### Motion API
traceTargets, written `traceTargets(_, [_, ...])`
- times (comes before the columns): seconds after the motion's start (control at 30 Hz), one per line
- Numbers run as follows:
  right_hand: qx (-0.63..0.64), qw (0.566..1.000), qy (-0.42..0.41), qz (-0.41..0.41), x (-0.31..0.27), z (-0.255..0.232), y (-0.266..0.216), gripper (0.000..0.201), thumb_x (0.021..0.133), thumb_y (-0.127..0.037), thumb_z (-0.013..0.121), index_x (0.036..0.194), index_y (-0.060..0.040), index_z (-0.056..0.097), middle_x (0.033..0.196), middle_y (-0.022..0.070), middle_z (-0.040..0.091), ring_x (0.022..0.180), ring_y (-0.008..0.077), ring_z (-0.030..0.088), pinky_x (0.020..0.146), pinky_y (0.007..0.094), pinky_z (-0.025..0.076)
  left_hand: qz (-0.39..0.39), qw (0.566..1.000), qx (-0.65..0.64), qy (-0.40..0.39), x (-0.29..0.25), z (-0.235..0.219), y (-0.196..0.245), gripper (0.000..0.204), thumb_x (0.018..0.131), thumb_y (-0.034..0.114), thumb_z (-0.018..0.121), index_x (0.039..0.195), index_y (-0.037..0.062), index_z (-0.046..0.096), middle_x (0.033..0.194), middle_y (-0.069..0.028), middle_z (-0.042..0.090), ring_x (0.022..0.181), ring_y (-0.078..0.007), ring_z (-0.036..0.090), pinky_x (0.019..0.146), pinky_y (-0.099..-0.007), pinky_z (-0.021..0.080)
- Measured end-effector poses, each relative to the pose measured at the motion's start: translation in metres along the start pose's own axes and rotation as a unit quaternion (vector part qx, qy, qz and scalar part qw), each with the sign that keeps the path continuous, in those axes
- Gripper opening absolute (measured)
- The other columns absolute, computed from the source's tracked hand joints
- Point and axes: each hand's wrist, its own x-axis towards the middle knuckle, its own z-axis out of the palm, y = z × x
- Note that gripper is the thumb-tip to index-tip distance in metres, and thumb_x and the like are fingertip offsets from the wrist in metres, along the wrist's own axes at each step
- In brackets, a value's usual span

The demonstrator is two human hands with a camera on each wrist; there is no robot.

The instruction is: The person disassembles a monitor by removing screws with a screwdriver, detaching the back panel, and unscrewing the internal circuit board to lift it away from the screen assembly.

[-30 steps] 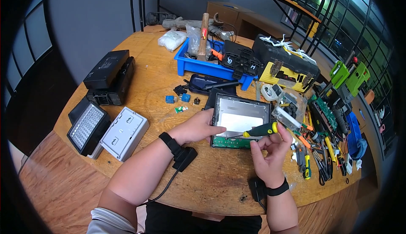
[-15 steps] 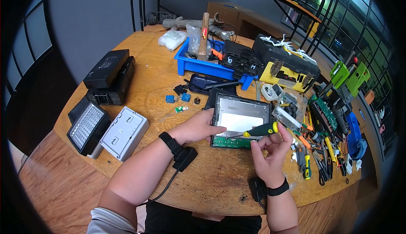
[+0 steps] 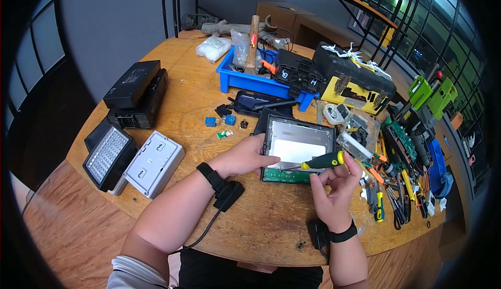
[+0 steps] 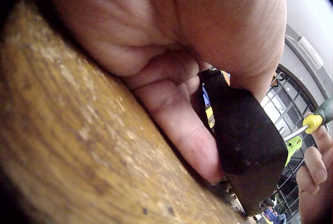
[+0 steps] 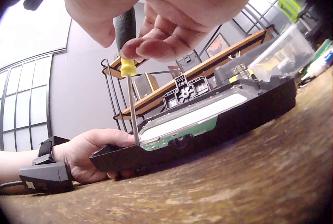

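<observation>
Right grip (image 3: 334, 195) pinches a metal-shafted screwdriver (image 3: 324, 160); left grip (image 3: 242, 157) clamps a rectangular casing (image 5: 260, 112).

A white "H" (image 3: 313, 82) stands on the black plastic bracket (image 3: 300, 69).

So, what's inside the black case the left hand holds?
A silver panel and, along the near edge, a green circuit board. The screwdriver and left hand hide parts; anything beneath the panel is covered.

Head view bowed, corners black; right wrist view overexposed upper left.
</observation>
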Motion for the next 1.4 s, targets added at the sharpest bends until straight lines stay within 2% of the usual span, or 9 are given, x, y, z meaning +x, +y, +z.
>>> traceTargets(0.7, [0.006, 1.0, -0.001, 0.002, -0.002, 0.001, 0.001, 0.076, 0.085, 0.01, 0.072, 0.146, -0.0049, 0.027, 0.101, 0.0091, 0.053, 0.067, 0.0106, 0.057, 0.06, 0.0226, 0.045, 0.005, 1.0, 0.005, 0.003, 0.001, -0.001, -0.002, 0.049, 0.094, 0.019, 0.073, 0.133, -0.0016, 0.051, 0.1, -0.0066, 0.067, 0.082, -0.011, 0.065, 0.061, -0.0256, 0.056])
traceTargets(0.77, [0.007, 1.0, 0.002, 0.002, -0.002, 0.002, 0.0, 0.076, 0.085, 0.01, 0.071, 0.146, -0.0051, 0.027, 0.102, 0.0095, 0.053, 0.067, 0.0109, 0.057, 0.06, 0.0228, 0.045, 0.025, 1.0, -0.007, -0.009, 0.001, -0.002, -0.002, 0.047, 0.094, 0.016, 0.071, 0.129, -0.0064, 0.049, 0.102, -0.0123, 0.068, 0.077, -0.016, 0.069, 0.06, -0.0285, 0.06])
traceTargets(1.07, [0.002, 1.0, -0.009, -0.004, -0.001, 0.0, -0.001, 0.076, 0.085, 0.01, 0.071, 0.146, -0.0048, 0.027, 0.103, 0.0101, 0.053, 0.068, 0.0113, 0.057, 0.06, 0.0229, 0.045, 0.029, 1.0, 0.011, 0.001, 0.005, -0.001, -0.008, 0.047, 0.094, 0.016, 0.073, 0.127, -0.0068, 0.05, 0.102, -0.0128, 0.068, 0.078, -0.0161, 0.069, 0.06, -0.029, 0.06])
traceTargets(1.17, [0.006, 1.0, -0.012, -0.005, -0.002, -0.001, 0.0, 0.077, 0.085, 0.01, 0.072, 0.146, -0.0046, 0.027, 0.103, 0.0097, 0.052, 0.067, 0.0111, 0.057, 0.06, 0.0227, 0.045, 0.008, 1.0, 0.023, 0.004, 0.004, -0.002, -0.007, 0.051, 0.094, 0.021, 0.074, 0.134, -0.0014, 0.051, 0.101, -0.0073, 0.068, 0.081, -0.0118, 0.065, 0.061, -0.0261, 0.056])
traceTargets(1.4, [-0.002, 1.0, -0.012, -0.006, -0.002, -0.001, 0.0, 0.077, 0.085, 0.009, 0.072, 0.147, -0.0043, 0.027, 0.102, 0.0088, 0.052, 0.068, 0.0102, 0.056, 0.06, 0.0222, 0.044, 0.014, 1.0, 0.013, 0.001, 0.001, -0.001, 0.0, 0.051, 0.094, 0.021, 0.074, 0.133, -0.0021, 0.051, 0.099, -0.007, 0.068, 0.08, -0.0117, 0.065, 0.061, -0.026, 0.056])
